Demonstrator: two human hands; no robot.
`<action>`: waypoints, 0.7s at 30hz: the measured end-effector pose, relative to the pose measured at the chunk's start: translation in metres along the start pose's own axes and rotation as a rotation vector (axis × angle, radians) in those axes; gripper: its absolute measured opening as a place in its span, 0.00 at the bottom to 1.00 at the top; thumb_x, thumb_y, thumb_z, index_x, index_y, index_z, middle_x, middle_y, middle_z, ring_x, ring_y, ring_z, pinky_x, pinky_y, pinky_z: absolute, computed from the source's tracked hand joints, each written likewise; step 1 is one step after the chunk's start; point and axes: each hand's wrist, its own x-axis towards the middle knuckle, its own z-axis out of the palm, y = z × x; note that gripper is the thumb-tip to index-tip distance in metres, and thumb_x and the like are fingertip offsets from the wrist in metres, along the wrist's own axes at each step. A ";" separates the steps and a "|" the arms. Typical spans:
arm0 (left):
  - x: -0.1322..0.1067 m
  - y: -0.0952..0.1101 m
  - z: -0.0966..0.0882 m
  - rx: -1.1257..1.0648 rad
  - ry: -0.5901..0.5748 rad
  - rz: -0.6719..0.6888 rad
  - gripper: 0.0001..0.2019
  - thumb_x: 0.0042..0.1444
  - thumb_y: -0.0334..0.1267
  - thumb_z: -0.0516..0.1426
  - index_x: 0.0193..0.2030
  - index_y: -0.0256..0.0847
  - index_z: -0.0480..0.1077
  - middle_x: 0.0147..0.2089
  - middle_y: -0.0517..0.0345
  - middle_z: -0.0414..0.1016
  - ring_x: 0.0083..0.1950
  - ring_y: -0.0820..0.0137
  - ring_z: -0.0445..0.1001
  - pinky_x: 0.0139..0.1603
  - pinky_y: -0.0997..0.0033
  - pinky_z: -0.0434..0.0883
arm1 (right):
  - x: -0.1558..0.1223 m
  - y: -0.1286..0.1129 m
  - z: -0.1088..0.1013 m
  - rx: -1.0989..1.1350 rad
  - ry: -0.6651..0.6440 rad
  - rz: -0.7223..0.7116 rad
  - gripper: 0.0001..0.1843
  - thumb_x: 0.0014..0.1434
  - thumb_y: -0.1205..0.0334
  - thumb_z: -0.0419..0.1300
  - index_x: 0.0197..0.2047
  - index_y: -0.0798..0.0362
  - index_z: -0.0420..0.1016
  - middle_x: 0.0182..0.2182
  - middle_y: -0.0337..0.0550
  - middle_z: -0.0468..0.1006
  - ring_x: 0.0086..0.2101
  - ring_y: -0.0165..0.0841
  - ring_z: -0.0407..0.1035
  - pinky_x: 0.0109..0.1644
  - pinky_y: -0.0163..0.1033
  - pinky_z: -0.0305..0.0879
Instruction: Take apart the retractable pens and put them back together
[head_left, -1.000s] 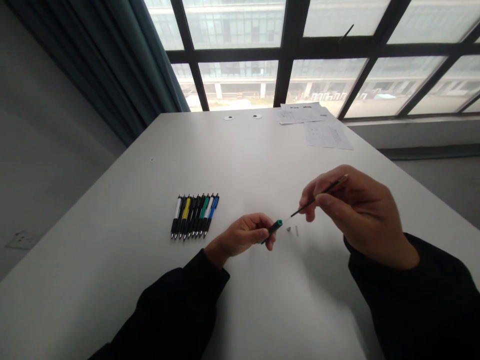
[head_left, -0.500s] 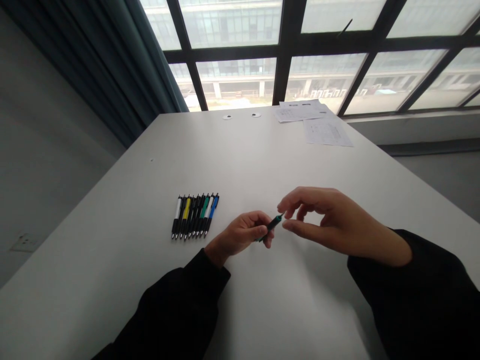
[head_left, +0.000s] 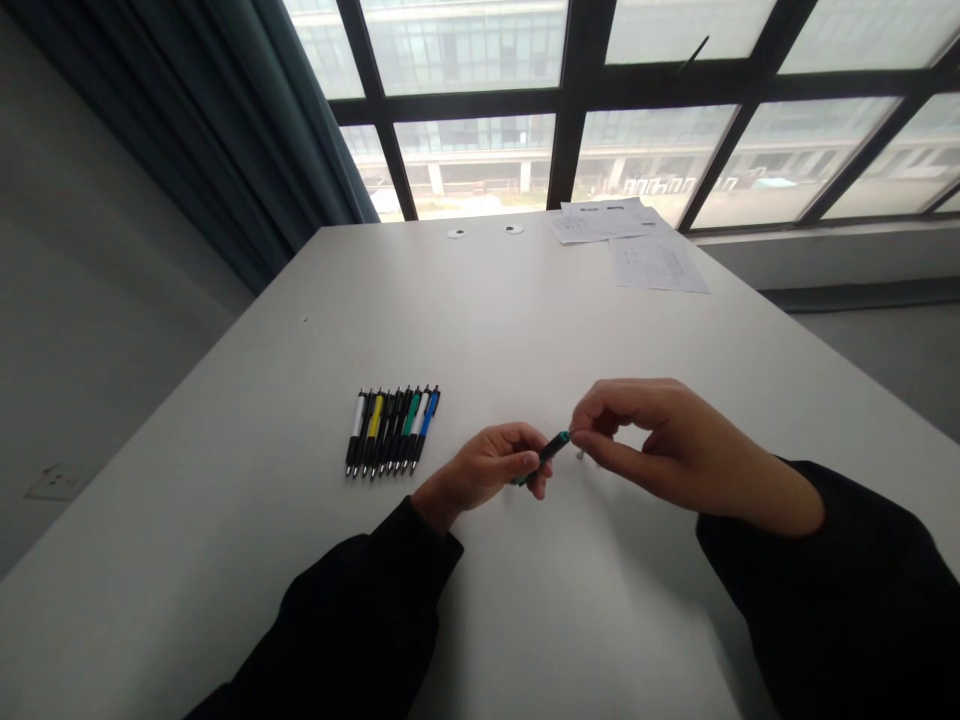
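White table (head_left: 247, 430) stretches out around the fingers, with papers (head_left: 645, 245) far beyond them and a row of pens (head_left: 392, 432) just left of the left hand (head_left: 480, 467). Left fingers (head_left: 517, 438) curl tightly around a green-topped pen barrel (head_left: 545, 457). Right hand (head_left: 679, 450) has its fingertips (head_left: 579, 420) pinched together at the barrel's green end, just above a tiny metal part (head_left: 580, 454).

pen (head_left: 546, 453): end hidden by right hand (head_left: 664, 445) | small parts (head_left: 580, 454): too small to tell
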 end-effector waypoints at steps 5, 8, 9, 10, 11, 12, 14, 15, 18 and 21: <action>0.001 0.000 -0.001 0.013 0.000 0.003 0.19 0.52 0.48 0.69 0.39 0.34 0.73 0.31 0.55 0.77 0.27 0.73 0.75 0.31 0.74 0.70 | 0.001 -0.002 0.000 -0.008 -0.004 -0.005 0.03 0.62 0.65 0.62 0.36 0.53 0.76 0.30 0.40 0.79 0.29 0.28 0.71 0.33 0.33 0.68; 0.001 -0.001 -0.002 0.018 -0.010 0.002 0.18 0.53 0.47 0.68 0.39 0.34 0.73 0.32 0.54 0.78 0.28 0.72 0.76 0.31 0.73 0.71 | 0.001 -0.002 0.000 -0.015 -0.015 -0.011 0.02 0.60 0.69 0.61 0.35 0.54 0.75 0.30 0.39 0.78 0.29 0.27 0.70 0.33 0.32 0.67; 0.001 -0.001 -0.002 0.021 -0.013 0.001 0.18 0.53 0.47 0.68 0.39 0.34 0.73 0.32 0.54 0.78 0.28 0.72 0.77 0.31 0.73 0.71 | 0.000 -0.002 0.000 -0.016 -0.016 -0.012 0.03 0.60 0.69 0.60 0.35 0.54 0.74 0.30 0.39 0.77 0.29 0.27 0.70 0.33 0.32 0.67; 0.001 -0.002 -0.002 0.023 -0.015 0.000 0.17 0.54 0.46 0.68 0.39 0.34 0.73 0.32 0.54 0.78 0.28 0.72 0.77 0.31 0.73 0.71 | 0.000 -0.001 0.000 -0.018 -0.019 -0.012 0.03 0.60 0.70 0.60 0.35 0.54 0.75 0.30 0.39 0.77 0.29 0.27 0.70 0.34 0.32 0.67; 0.001 -0.002 -0.002 0.026 -0.017 -0.001 0.17 0.54 0.46 0.68 0.40 0.34 0.74 0.32 0.54 0.78 0.28 0.71 0.77 0.32 0.73 0.71 | 0.000 -0.001 0.001 -0.018 -0.026 -0.012 0.03 0.60 0.70 0.60 0.35 0.54 0.75 0.30 0.39 0.77 0.29 0.27 0.70 0.34 0.33 0.67; 0.001 -0.002 -0.003 0.028 -0.018 -0.001 0.16 0.54 0.45 0.68 0.40 0.34 0.74 0.32 0.54 0.78 0.29 0.71 0.77 0.32 0.73 0.71 | 0.000 0.000 0.001 -0.019 -0.033 -0.012 0.03 0.60 0.70 0.60 0.36 0.54 0.75 0.30 0.39 0.77 0.29 0.27 0.70 0.34 0.33 0.67; 0.001 -0.003 -0.003 0.029 -0.018 0.001 0.16 0.54 0.44 0.68 0.40 0.34 0.74 0.33 0.54 0.79 0.29 0.72 0.77 0.33 0.73 0.71 | 0.000 0.000 0.003 -0.034 -0.044 -0.005 0.03 0.60 0.70 0.60 0.35 0.54 0.74 0.30 0.38 0.77 0.29 0.26 0.69 0.34 0.33 0.67; 0.001 -0.003 -0.004 0.029 -0.016 0.003 0.15 0.53 0.44 0.69 0.40 0.34 0.74 0.33 0.54 0.79 0.29 0.72 0.77 0.33 0.73 0.71 | 0.000 0.000 0.004 -0.047 -0.046 -0.001 0.03 0.60 0.70 0.60 0.35 0.54 0.74 0.30 0.38 0.77 0.28 0.26 0.69 0.34 0.33 0.66; 0.001 -0.003 -0.005 0.022 -0.006 0.011 0.14 0.53 0.41 0.69 0.40 0.34 0.75 0.33 0.54 0.79 0.30 0.72 0.77 0.34 0.73 0.71 | 0.000 -0.001 0.004 -0.061 -0.050 0.012 0.03 0.60 0.69 0.60 0.35 0.54 0.74 0.29 0.37 0.77 0.28 0.26 0.68 0.34 0.33 0.66; 0.001 -0.005 -0.006 0.006 0.008 0.020 0.16 0.51 0.42 0.70 0.39 0.34 0.74 0.33 0.54 0.79 0.30 0.72 0.77 0.34 0.73 0.71 | -0.001 0.000 -0.002 -0.021 -0.075 0.052 0.03 0.61 0.62 0.62 0.37 0.53 0.76 0.31 0.39 0.79 0.29 0.28 0.71 0.35 0.33 0.68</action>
